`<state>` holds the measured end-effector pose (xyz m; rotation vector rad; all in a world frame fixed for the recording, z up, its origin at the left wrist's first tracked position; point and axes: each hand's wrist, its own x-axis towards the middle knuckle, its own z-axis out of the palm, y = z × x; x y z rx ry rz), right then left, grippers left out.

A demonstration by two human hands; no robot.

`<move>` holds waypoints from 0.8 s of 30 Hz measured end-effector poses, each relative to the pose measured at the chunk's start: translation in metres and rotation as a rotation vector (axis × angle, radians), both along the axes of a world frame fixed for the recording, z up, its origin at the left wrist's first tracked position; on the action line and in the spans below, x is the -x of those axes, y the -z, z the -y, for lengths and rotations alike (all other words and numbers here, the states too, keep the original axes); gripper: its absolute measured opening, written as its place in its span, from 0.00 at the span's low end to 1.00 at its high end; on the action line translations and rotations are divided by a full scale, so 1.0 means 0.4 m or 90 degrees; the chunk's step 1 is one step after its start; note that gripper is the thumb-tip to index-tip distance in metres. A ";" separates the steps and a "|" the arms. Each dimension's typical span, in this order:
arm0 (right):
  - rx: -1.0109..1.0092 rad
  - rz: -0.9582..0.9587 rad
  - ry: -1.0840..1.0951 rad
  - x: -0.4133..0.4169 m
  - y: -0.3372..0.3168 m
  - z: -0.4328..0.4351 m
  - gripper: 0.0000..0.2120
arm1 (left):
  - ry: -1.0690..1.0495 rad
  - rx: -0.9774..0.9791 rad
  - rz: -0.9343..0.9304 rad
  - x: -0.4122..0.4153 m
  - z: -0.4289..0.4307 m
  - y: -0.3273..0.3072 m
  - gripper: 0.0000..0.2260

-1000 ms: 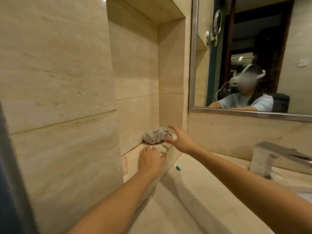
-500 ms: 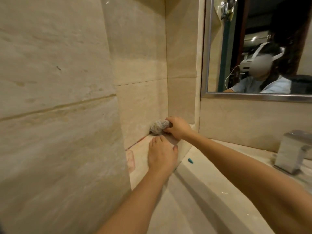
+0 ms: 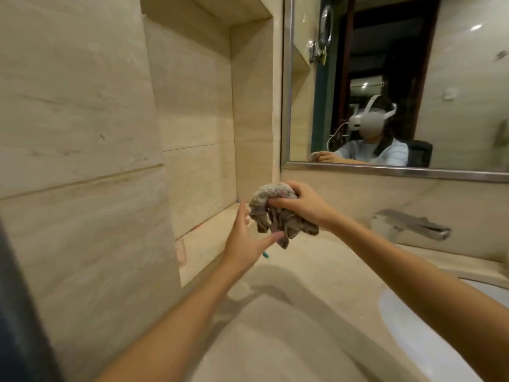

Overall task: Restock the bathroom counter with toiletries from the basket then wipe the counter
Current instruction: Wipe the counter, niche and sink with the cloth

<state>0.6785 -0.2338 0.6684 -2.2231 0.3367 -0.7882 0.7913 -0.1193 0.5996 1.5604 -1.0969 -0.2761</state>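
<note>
Cloth [image 3: 278, 213] held above the counter [image 3: 316, 285]
Right hand [image 3: 300, 205] grips the crumpled cloth from above, loose folds hanging straight down; left hand [image 3: 245, 241], fingers spread wide, empty, just beside it

The right hand [image 3: 301, 206] grips a crumpled grey cloth [image 3: 275, 213] above the back left corner of the beige counter [image 3: 303, 285]. The left hand [image 3: 245, 241] is spread just beside the cloth, thumb near its hanging end. A chrome faucet [image 3: 413, 224] stands at the back edge, behind the white basin [image 3: 440, 340].
</note>
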 end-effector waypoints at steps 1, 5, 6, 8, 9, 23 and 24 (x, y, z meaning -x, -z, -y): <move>0.010 -0.027 0.003 0.036 -0.002 -0.013 0.09 | 0.037 0.014 -0.020 0.033 -0.001 -0.003 0.48; 0.021 -0.143 0.054 0.185 -0.003 -0.048 0.14 | 0.079 0.043 -0.064 0.151 0.014 -0.006 0.24; 0.029 -0.174 0.074 0.230 -0.005 -0.051 0.14 | 0.092 0.031 -0.065 0.179 0.015 -0.005 0.19; 0.055 -0.246 0.111 0.331 -0.008 -0.054 0.14 | 0.129 0.003 -0.037 0.229 0.015 0.001 0.11; 0.062 -0.284 0.128 0.385 -0.010 -0.055 0.15 | 0.134 -0.012 -0.021 0.254 0.015 0.002 0.08; 0.136 -0.428 0.499 1.006 -0.014 -0.142 0.07 | 0.371 -0.109 0.062 0.696 0.063 -0.038 0.08; 0.134 -0.411 0.517 1.040 -0.017 -0.151 0.05 | 0.427 -0.137 0.097 0.731 0.060 -0.049 0.09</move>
